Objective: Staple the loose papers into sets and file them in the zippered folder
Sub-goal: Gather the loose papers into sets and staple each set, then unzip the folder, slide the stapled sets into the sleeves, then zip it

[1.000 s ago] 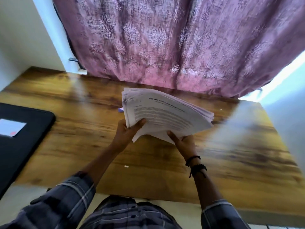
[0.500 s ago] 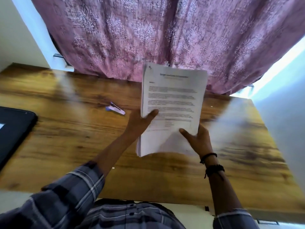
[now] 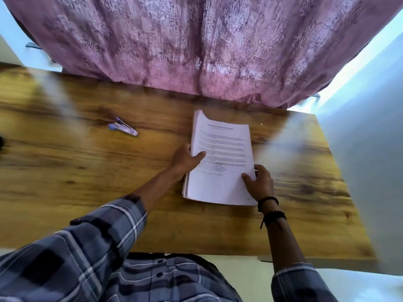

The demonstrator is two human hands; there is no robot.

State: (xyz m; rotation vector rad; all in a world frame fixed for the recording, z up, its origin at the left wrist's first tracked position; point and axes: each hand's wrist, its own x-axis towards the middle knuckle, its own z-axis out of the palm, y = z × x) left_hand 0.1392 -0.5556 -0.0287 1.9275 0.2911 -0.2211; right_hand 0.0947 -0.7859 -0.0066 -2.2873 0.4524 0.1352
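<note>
A stack of papers (image 3: 222, 149) lies in the right half of a wooden table (image 3: 87, 171), printed side up, with its long edges pointing away from the person. The far left corner of the top sheets curls up a little; the picture is blurred, so the text on the page cannot be read.

The left hand (image 3: 185, 159) holds the left edge of the stack about halfway along. Its thumb lies on the top sheet and the fingers are curled round the edge, so the hand is clamped on the papers. The right hand (image 3: 260, 183) grips the near right corner in the same way – thumb on the page, fingers against the right edge. Dark bracelets (image 3: 271, 209) sit on the right wrist, and the left arm wears a rolled-up checked sleeve (image 3: 98, 236).

A small blue and silver stapler (image 3: 123, 127) rests on the table well to the left of the stack – no hand touches it. A pink patterned curtain (image 3: 196, 44) hangs behind the far edge of the table.
</note>
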